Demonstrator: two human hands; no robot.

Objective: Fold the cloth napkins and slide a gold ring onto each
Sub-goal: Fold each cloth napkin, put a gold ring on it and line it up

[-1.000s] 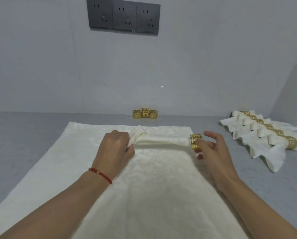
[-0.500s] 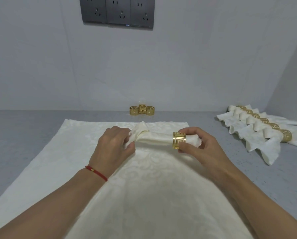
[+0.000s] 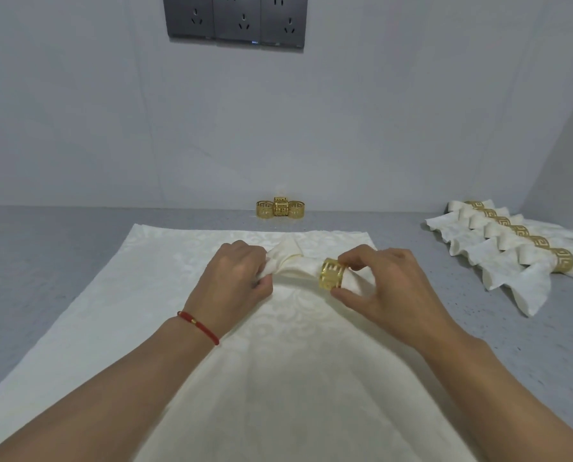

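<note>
Over the bench (image 3: 45, 261), right hand (image 3: 383, 288) pinches the gold ring (image 3: 331, 273) around the napkin (image 3: 293, 266) gripped by the left hand (image 3: 235, 281); next, centre it.

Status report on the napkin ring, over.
Left hand grips rolled napkin. Right hand pinches gold ring, partway on. Nothing obstructing.

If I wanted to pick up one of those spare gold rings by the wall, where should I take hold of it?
Probably the right-hand spare gold ring, pinched across its outer wall from above. The three stand upright in a tight cluster against the wall, so the middle one's sides are blocked by its neighbours, while the end ring's right side and top are free.
</note>
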